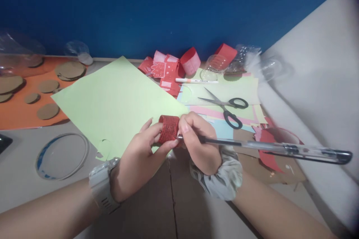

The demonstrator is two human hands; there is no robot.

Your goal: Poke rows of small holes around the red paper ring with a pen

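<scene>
A small red paper ring (169, 129), covered in dark drawn lines like a brick pattern, is gripped by my left hand (143, 157), with fingers partly inside it and the thumb at its lower edge. My right hand (200, 140) is closed around a clear gel pen (269, 146) with a dark end; the pen lies nearly level and points left. Its tip end is close to the ring's lower right edge, partly covered by fingers. Beneath and beyond the ring is a light green paper sheet (117, 97), with a piece cut from its near corner.
Black-handled scissors (224, 105) lie open on stacked coloured paper, near a white marker (196, 81). Red paper pieces (169, 69) and clear plastic (242, 58) sit by the blue wall. Cardboard discs (48, 111) rest on orange paper (17, 115). A tape ring (62, 156) lies left.
</scene>
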